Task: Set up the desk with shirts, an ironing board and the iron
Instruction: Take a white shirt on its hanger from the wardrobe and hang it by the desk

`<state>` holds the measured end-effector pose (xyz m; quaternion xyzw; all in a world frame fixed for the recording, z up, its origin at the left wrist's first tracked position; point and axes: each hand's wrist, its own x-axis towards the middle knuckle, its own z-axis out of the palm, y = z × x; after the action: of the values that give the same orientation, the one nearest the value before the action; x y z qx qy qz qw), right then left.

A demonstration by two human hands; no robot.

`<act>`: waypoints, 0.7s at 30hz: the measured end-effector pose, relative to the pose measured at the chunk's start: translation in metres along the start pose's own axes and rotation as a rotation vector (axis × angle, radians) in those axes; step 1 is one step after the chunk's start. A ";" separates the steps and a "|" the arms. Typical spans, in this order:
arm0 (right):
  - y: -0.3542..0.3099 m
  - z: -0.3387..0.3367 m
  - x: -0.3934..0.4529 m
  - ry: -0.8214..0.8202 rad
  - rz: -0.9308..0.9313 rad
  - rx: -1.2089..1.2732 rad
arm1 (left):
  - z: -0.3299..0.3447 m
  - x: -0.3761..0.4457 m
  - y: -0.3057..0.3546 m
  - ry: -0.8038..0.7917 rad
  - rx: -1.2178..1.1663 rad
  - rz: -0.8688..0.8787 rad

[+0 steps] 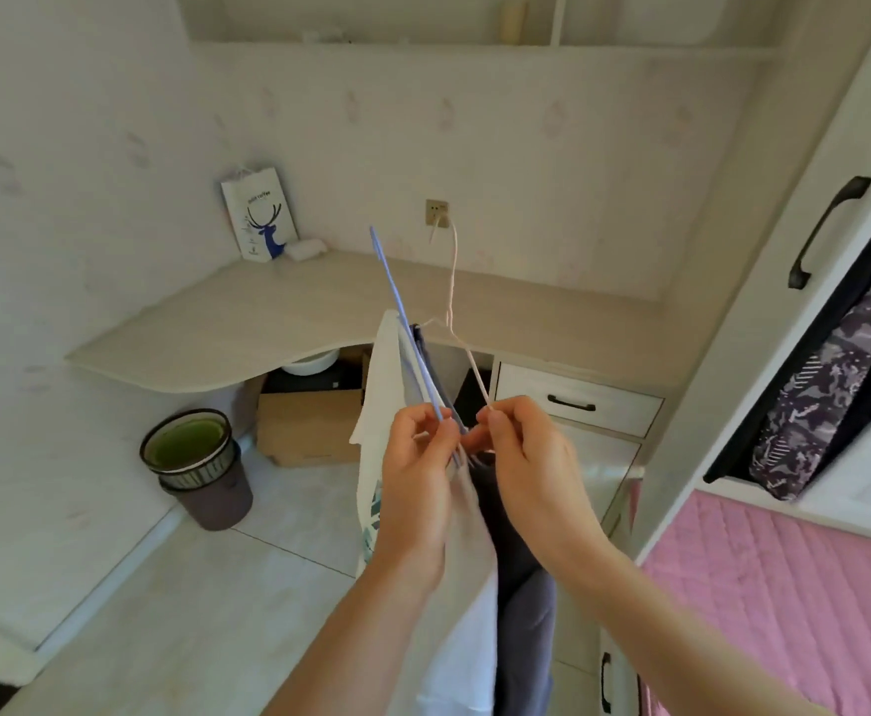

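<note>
hands: left hand point(415, 459) and right hand point(524, 452) pinched the hangers point(425, 364)
step: bringing shirts point(462, 550)
next: lay them on the desk point(268, 312)

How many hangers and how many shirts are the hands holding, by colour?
Blue hanger: 1, gripped by the left hand
White hanger: 1, pinched by the right hand
White shirt: 1
Dark blue shirt: 1
Total: 4 things, 2 hangers and 2 shirts.
</note>
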<state>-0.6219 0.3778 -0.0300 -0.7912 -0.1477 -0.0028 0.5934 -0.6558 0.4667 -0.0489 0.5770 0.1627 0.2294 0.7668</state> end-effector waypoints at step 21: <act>0.015 0.050 0.106 -0.234 0.000 0.068 | -0.012 0.096 -0.009 0.073 -0.114 -0.142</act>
<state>-0.5253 0.4453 -0.0396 -0.7655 -0.2157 0.0946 0.5988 -0.5799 0.5265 -0.0599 0.5106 0.2177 0.2045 0.8063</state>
